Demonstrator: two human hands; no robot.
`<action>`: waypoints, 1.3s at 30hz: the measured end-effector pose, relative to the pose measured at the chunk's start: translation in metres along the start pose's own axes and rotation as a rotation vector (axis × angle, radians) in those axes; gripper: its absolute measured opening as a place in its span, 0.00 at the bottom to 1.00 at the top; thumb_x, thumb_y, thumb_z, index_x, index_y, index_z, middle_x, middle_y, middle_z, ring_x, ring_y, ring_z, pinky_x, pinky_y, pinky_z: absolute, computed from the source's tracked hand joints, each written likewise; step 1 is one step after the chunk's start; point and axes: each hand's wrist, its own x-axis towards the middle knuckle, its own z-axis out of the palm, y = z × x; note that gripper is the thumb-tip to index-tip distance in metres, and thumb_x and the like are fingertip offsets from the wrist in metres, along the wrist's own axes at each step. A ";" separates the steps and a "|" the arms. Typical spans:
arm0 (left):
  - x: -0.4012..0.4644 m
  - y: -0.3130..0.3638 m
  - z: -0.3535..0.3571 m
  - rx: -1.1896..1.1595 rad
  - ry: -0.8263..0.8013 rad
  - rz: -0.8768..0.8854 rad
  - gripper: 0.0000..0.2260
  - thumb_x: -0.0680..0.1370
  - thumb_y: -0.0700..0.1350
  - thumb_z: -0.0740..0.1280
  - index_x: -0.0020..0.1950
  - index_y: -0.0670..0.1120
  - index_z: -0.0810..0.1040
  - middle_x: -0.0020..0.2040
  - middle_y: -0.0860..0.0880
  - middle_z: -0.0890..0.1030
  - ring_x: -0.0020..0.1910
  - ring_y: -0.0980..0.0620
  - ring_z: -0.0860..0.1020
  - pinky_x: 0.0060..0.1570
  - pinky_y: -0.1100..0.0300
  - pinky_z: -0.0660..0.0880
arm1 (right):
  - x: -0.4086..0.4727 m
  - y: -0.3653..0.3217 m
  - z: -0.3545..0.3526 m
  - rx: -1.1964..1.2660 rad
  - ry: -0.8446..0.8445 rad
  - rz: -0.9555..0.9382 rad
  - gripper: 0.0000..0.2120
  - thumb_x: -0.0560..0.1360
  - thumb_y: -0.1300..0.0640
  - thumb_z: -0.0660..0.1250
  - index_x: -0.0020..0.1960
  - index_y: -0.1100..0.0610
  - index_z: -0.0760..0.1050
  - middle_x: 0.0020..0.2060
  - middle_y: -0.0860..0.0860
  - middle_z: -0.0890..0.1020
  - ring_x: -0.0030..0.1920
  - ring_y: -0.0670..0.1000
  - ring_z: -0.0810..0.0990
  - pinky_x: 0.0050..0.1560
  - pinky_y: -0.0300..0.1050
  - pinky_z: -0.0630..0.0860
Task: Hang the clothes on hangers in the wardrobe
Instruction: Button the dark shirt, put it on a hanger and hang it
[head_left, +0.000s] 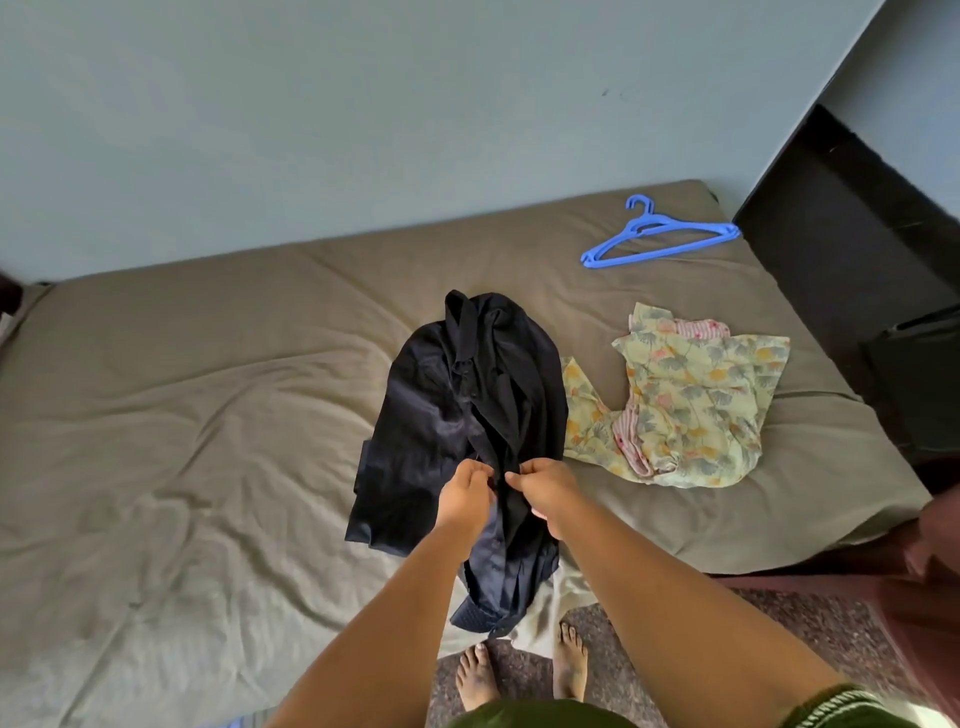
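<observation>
Here, both my hands pinch the front of the dark shirt on the bed.

My left hand and my right hand sit close together, fingers curled onto the fabric along the shirt's middle opening, near its lower half. The shirt lies lengthwise on the olive-grey sheet, collar end towards the wall, its hem hanging over the near edge of the bed above my bare feet. Just to its right, touching its edge, lies a crumpled floral garment, pale green with pink and yellow. Farther back, near the wall and apart from both, a blue plastic hanger lies flat on the sheet, its hook pointing at the wall.
</observation>
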 end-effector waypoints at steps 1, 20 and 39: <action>0.001 0.002 0.002 -0.002 -0.016 0.006 0.10 0.81 0.41 0.56 0.50 0.48 0.76 0.38 0.49 0.78 0.32 0.53 0.71 0.35 0.58 0.70 | -0.001 0.000 0.001 0.032 -0.017 0.001 0.09 0.74 0.54 0.72 0.38 0.53 0.75 0.39 0.52 0.79 0.44 0.53 0.78 0.53 0.51 0.77; 0.104 -0.115 0.004 0.491 0.078 -0.162 0.13 0.82 0.44 0.61 0.65 0.44 0.77 0.60 0.42 0.80 0.60 0.42 0.76 0.57 0.55 0.71 | 0.062 0.069 0.055 -0.399 0.071 -0.123 0.07 0.77 0.53 0.65 0.47 0.56 0.78 0.42 0.54 0.82 0.51 0.55 0.79 0.50 0.42 0.72; 0.065 -0.133 0.041 -0.246 -0.050 -0.466 0.07 0.78 0.41 0.68 0.54 0.39 0.80 0.39 0.44 0.80 0.34 0.49 0.81 0.33 0.60 0.79 | 0.051 0.098 0.060 -0.457 0.031 -0.122 0.07 0.76 0.55 0.68 0.49 0.58 0.78 0.42 0.54 0.83 0.47 0.54 0.79 0.45 0.40 0.70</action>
